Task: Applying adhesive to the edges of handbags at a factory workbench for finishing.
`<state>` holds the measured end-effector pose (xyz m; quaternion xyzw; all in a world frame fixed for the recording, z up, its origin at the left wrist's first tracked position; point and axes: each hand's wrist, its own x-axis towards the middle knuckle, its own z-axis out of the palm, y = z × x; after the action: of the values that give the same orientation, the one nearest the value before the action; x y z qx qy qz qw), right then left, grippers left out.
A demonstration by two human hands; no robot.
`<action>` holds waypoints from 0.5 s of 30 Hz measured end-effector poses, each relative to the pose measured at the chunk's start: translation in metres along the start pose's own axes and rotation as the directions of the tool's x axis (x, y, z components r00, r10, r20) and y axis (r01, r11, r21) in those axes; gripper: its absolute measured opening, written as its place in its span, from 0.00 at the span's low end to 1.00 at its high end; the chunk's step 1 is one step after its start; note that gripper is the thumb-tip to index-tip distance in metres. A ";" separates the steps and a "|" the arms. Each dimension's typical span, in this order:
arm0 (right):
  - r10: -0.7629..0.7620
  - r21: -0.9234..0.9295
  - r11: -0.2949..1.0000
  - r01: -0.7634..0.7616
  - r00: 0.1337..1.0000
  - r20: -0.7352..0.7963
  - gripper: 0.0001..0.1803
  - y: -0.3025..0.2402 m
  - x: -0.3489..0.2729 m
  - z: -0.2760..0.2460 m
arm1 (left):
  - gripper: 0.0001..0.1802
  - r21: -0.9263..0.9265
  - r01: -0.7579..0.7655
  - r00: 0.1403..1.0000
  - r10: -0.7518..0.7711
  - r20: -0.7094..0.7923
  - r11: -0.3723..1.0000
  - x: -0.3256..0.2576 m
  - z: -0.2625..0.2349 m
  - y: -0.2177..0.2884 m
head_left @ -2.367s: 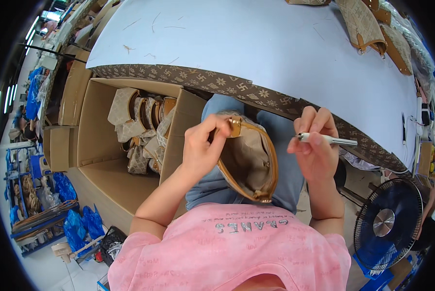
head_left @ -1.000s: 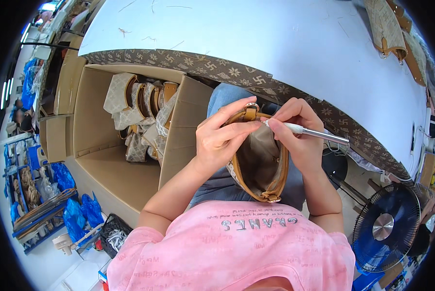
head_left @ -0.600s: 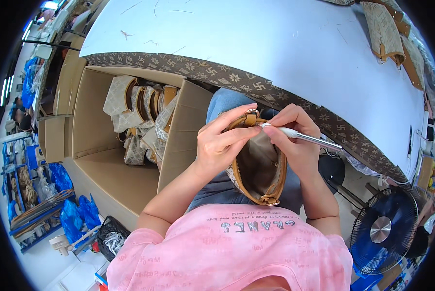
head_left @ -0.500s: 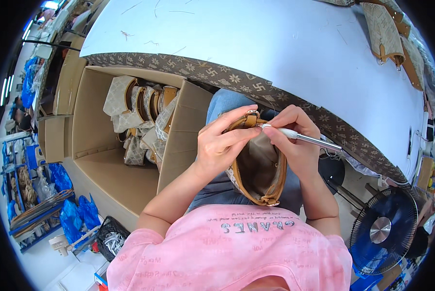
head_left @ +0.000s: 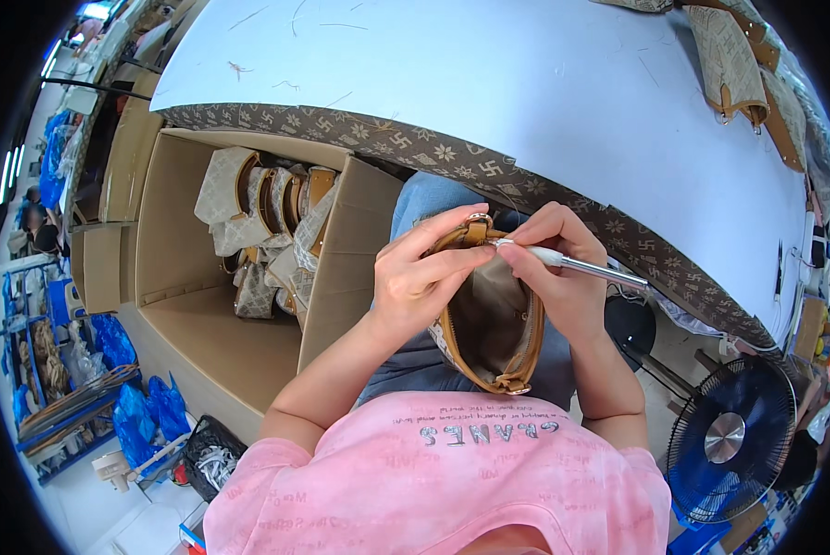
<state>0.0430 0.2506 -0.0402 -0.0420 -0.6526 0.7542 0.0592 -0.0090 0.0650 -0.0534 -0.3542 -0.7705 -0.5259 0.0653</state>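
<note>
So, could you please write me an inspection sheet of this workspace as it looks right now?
Surface: white table top with a patterned brown edge; a few loose threads lie on it.
Job's things: small tan-trimmed bag held open over the lap; slim silver pen-like tool, tip at the bag's top edge.
Clutter: cardboard box on the left with more patterned bags in it; further bags at the table's far right.
Grippers: left hand pinches the bag's rim; right hand grips the tool.
Cables: tangle of white cord in a dark bin.
Surroundings: floor fan at the right; blue bags at the left.
</note>
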 end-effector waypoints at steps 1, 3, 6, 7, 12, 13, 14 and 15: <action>-0.002 0.000 1.000 0.002 1.000 -0.001 0.08 0.000 0.000 0.000 | 0.11 0.001 0.001 1.000 -0.001 0.000 1.000 0.000 0.000 0.000; -0.004 0.000 1.000 0.004 1.000 -0.001 0.08 -0.001 0.000 0.000 | 0.12 0.003 0.002 1.000 -0.002 -0.001 1.000 -0.001 0.000 0.000; 0.011 -0.003 1.000 -0.011 1.000 0.000 0.08 -0.002 0.000 0.000 | 0.12 0.004 0.000 1.000 0.000 -0.002 1.000 -0.001 0.000 0.000; 0.011 -0.003 1.000 -0.011 1.000 0.000 0.08 -0.001 0.000 0.000 | 0.12 0.005 0.000 1.000 0.000 -0.002 1.000 -0.001 0.000 0.000; 0.008 -0.007 1.000 -0.008 1.000 -0.001 0.08 -0.001 0.000 0.000 | 0.11 0.008 0.000 1.000 0.000 -0.002 1.000 -0.001 0.000 0.000; 0.013 -0.007 1.000 -0.013 1.000 -0.002 0.08 -0.001 -0.001 0.000 | 0.11 0.006 -0.001 1.000 0.001 -0.002 1.000 -0.001 0.001 0.000; 0.018 -0.008 1.000 -0.018 1.000 -0.004 0.08 -0.001 -0.001 0.000 | 0.11 0.004 -0.002 1.000 0.002 -0.002 1.000 -0.001 0.001 0.000; 0.018 -0.008 1.000 -0.018 1.000 -0.004 0.08 -0.002 -0.001 0.000 | 0.11 0.001 -0.003 1.000 0.003 -0.002 1.000 -0.001 0.001 -0.001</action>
<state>0.0437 0.2509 -0.0387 -0.0497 -0.6553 0.7518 0.0537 -0.0083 0.0650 -0.0548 -0.3548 -0.7703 -0.5256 0.0670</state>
